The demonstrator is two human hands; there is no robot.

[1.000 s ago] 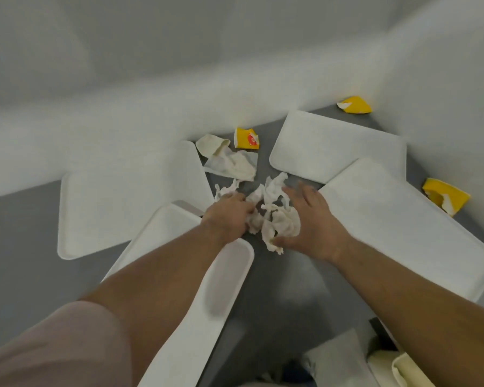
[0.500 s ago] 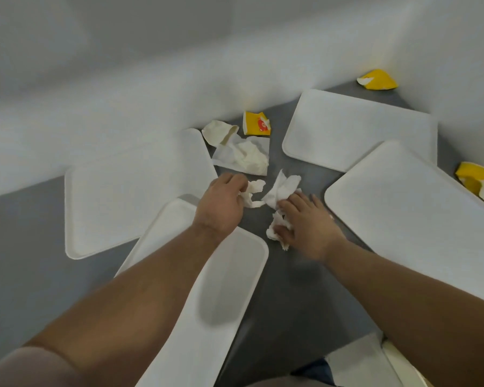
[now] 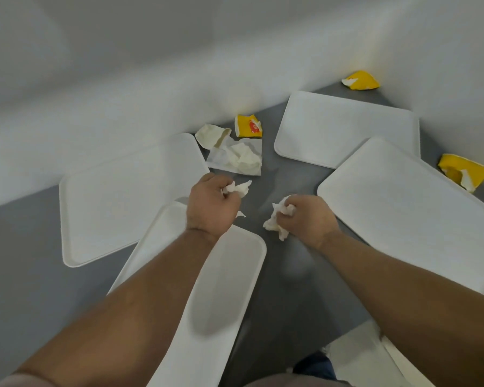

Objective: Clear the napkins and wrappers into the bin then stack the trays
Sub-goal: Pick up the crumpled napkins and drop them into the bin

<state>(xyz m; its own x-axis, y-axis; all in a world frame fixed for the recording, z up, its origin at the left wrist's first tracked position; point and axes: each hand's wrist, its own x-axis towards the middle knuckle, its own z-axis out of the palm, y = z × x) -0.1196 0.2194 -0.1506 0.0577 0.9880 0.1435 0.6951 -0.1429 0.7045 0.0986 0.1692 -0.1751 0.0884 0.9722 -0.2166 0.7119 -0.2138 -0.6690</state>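
Head view: both hands [image 3: 211,203] [image 3: 308,219] grip crumpled napkins [image 3: 274,223].

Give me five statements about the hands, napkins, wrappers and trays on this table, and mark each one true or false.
1. Each hand is closed on a crumpled white napkin. True: the left hand and the right hand both grip one.
2. Three yellow wrappers lie on the table. True: one by the wall, one in the far corner, one at the right edge.
3. The trays are already stacked. False: four white trays lie spread out, such as the left one, with some edges overlapping.
4. A yellow wrapper sits on a tray. False: all three rest on the grey table.
5. Every napkin has been picked up. False: crumpled white paper still lies beyond the hands.
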